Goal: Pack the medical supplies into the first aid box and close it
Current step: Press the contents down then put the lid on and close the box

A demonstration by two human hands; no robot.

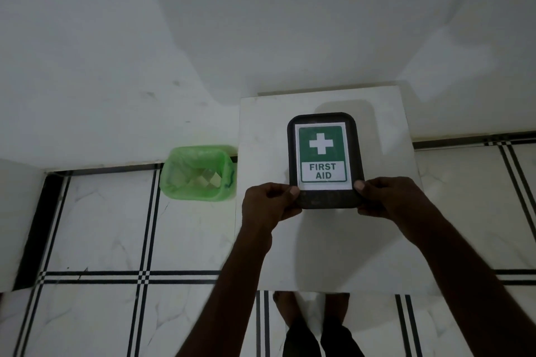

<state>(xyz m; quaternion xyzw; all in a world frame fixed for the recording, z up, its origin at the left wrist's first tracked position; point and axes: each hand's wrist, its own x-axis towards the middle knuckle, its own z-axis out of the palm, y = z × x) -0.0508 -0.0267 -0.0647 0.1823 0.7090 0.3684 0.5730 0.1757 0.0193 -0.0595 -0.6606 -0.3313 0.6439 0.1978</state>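
Observation:
A dark first aid box (pixel 324 159) with rounded corners lies on a white table (pixel 261 240), lid down. A green and white "FIRST AID" label with a cross covers its top. My left hand (pixel 268 203) grips the near left corner of the box, thumb on the lid. Gripping the near right corner is my right hand (pixel 388 197), thumb also on top. No loose medical supplies show on the table.
A green bin (pixel 200 174) lined with a plastic bag stands on the tiled floor left of the table, against the white wall. My feet (pixel 313 319) show below the table's near edge.

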